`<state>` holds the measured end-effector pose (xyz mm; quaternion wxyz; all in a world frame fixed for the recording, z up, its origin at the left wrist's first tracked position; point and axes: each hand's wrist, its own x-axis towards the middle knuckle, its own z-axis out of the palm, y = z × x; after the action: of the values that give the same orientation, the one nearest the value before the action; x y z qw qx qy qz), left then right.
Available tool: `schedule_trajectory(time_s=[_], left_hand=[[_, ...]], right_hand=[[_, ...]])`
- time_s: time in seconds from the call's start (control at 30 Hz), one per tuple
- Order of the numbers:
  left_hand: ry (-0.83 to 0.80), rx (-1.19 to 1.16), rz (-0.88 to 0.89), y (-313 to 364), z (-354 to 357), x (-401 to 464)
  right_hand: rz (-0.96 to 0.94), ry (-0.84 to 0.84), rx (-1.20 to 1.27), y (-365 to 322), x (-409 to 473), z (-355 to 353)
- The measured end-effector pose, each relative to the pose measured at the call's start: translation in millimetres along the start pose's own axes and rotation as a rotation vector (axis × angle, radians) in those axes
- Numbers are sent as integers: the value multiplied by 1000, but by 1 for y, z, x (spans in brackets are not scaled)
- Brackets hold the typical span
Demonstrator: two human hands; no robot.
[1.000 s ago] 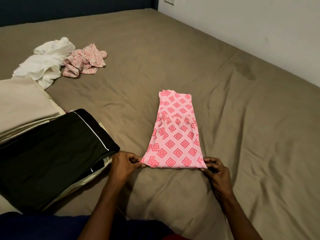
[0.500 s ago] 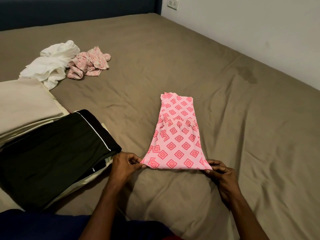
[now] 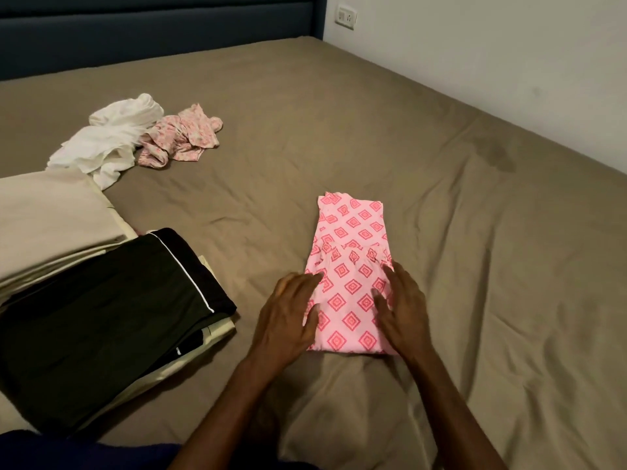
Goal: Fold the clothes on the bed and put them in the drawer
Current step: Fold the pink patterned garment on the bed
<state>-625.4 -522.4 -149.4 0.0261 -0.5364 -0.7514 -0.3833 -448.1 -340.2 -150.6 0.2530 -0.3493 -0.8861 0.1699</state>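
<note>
The pink patterned garment [image 3: 351, 276] lies flat on the brown bed [image 3: 441, 205], already narrowed into a strip whose long axis runs from near to far, straight away from the person. Both hands rest on its near half: the left hand [image 3: 288, 313] lies on the left edge with fingers fairly straight, and the right hand [image 3: 400, 307] lies on the right edge with fingers spread, so neither grasps the cloth; both are released and pressing or smoothing it (the near end sits just beyond the wrists). Since the strip points away and the 2 hands flank it evenly, neither is clearly nearer; the next fold likely brings one end over the other along that axis, perhaps the near end carried away toward the far one.

To the left, a stack of folded items with a black garment [image 3: 112, 307] on top sits near the person. Farther off, a crumpled white garment [image 3: 108, 140] touches a crumpled pink floral garment [image 3: 183, 140], both apparently unfolded. No drawer is in view
</note>
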Motion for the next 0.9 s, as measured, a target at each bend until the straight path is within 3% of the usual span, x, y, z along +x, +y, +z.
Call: schedule_trajectory(time_s=[0.13, 0.27, 0.43, 0.67, 0.83, 0.9], left_hand=[[-244, 75, 49, -17, 38, 60], [-475, 361, 105, -62, 56, 79], [-333, 64, 85, -88, 53, 51], [-263, 26, 66, -90, 25, 12], [-301, 132, 180, -91, 29, 23], [-266, 74, 272, -81, 31, 33]], right_hand=[[-103, -231, -78, 9, 42, 32], [-106, -350, -134, 49, 57, 55], [-86, -242, 335, 59, 52, 33], [-93, -240, 123, 103, 9, 6], [-265, -316, 107, 102, 17, 2], [-319, -315, 164, 94, 25, 2]])
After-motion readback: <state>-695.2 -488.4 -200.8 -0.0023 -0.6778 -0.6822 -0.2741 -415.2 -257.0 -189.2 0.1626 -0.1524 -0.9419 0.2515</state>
